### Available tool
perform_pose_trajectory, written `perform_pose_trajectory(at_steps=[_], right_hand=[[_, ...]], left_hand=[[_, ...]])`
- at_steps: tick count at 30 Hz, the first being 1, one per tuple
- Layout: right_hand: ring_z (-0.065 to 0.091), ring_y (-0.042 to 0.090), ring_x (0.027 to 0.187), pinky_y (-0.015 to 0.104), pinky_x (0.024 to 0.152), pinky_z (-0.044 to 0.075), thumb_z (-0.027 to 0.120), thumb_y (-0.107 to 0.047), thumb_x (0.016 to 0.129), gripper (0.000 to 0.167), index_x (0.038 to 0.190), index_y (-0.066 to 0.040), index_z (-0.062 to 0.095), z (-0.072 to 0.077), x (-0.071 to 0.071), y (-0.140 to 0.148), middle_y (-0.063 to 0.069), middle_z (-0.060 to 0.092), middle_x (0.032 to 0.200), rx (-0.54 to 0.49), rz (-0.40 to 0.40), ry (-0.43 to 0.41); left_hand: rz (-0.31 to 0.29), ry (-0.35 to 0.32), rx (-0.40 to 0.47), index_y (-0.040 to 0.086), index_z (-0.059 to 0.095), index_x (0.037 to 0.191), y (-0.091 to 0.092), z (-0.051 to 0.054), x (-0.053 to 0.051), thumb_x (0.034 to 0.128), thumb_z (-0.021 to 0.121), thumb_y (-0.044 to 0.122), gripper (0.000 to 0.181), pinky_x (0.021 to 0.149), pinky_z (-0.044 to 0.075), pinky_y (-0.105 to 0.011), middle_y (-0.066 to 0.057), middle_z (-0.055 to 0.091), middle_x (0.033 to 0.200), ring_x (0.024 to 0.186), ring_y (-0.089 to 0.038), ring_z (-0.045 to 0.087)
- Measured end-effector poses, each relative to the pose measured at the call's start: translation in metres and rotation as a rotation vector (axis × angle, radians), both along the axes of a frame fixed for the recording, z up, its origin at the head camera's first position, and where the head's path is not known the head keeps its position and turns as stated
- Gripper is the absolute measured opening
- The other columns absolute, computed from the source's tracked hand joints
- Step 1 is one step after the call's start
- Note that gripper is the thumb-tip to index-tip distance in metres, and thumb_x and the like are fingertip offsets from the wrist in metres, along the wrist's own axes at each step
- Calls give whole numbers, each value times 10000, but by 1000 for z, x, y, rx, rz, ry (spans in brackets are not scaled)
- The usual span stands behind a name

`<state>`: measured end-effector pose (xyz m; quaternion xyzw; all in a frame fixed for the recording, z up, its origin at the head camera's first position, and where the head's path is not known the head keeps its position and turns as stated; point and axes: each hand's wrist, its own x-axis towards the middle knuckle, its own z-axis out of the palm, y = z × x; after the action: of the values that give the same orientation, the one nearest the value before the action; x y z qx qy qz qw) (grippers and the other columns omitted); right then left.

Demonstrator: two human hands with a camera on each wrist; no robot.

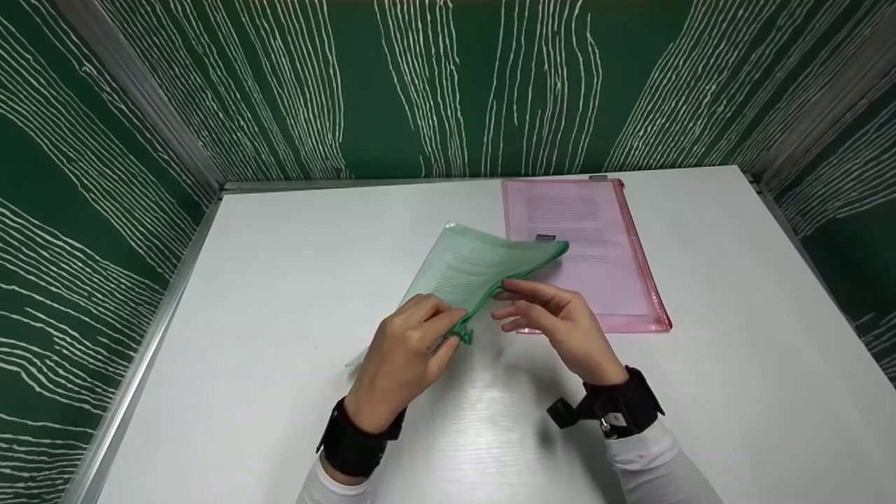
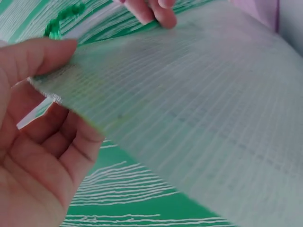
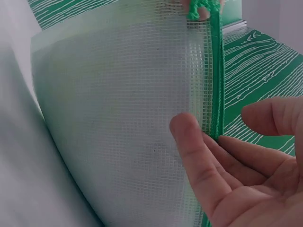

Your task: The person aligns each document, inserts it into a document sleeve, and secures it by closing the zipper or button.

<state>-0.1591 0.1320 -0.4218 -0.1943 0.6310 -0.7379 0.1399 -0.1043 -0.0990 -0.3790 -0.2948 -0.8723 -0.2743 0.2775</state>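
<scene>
A green see-through mesh zipper pouch (image 1: 476,260) with printed paper inside is raised at a tilt over the white table. My left hand (image 1: 404,343) pinches its near corner between thumb and fingers, beside a bunched green cord (image 1: 463,333). Along the pouch's edge runs a green zipper (image 3: 217,71). My right hand (image 1: 560,323) is at this edge with its fingers extended. In the right wrist view one fingertip (image 3: 183,126) lies over the mesh, other fingers are by the zipper, and the thumb stands apart.
A pink zipper pouch (image 1: 581,280) holding printed paper lies flat at the back right of the white table (image 1: 266,280). The green pouch's far corner overlaps it from above. Green panels with white wavy lines (image 1: 392,91) stand behind and at both sides.
</scene>
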Motion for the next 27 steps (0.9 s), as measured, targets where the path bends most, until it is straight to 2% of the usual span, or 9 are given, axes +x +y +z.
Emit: perform_pose_trajectory(at_steps=[4,8,11,12,16,19,21,24,27], right_hand=[[606,335,992,420,823,500,544,-136,921,359,1245,15,520,5,4,-2,257,558,1181,26,3,55],[619,299,956,369,805,511,558,-117,910,286,1162,17,584,16,11,-4,227,616,1082,79,-2,157],[634,238,929,318,790,516,566,-85,900,217,1097,-23,634,27,17,-7,172,650,1017,136,-5,304],[637,218,914,300,777,518,572,-60,892,197,1072,-32,648,34,20,-10,159,657,995,166,-12,366],[634,138,839,254,721,516,601,-35,866,192,1017,-129,672,42,26,-20,41,669,947,259,-71,638],[610,108,792,244,691,506,632,-23,835,204,992,-150,665,39,27,-28,-30,651,922,281,-130,802],[593,96,776,240,678,500,655,-19,812,193,965,-136,655,36,29,-34,-50,632,898,289,-159,875],[562,81,757,235,663,485,698,-54,786,158,919,-112,635,31,30,-40,-38,609,861,312,-191,934],[538,80,729,209,654,460,733,-72,759,168,869,-109,611,25,29,-44,-23,583,816,312,-208,950]], left_hand=[[9,31,39,84,703,996,-1,-1,0,787,670,57,213,662,444,-181,20,589,862,784,-85,543],[17,44,51,81,708,991,0,-1,-1,789,665,57,208,662,437,-161,24,588,844,773,-70,539],[21,47,51,85,710,986,1,-1,-2,796,660,63,198,664,427,-144,29,590,840,768,-57,534],[22,51,52,84,711,985,2,-1,-2,797,659,66,195,662,426,-143,29,590,839,765,-55,533],[22,60,57,75,711,978,3,-2,-2,809,651,73,179,650,435,-163,18,591,833,755,-68,536],[20,73,63,65,712,965,4,-4,-2,810,653,71,166,634,442,-179,8,590,822,743,-79,537],[23,84,60,64,716,957,5,-5,-2,801,658,66,166,628,438,-170,9,590,811,732,-74,536],[8,96,60,61,714,953,6,-7,-3,791,662,52,170,619,444,-186,2,588,805,725,-88,542],[0,109,41,60,712,951,8,-6,-3,779,663,37,180,622,450,-193,0,588,807,735,-98,550]])
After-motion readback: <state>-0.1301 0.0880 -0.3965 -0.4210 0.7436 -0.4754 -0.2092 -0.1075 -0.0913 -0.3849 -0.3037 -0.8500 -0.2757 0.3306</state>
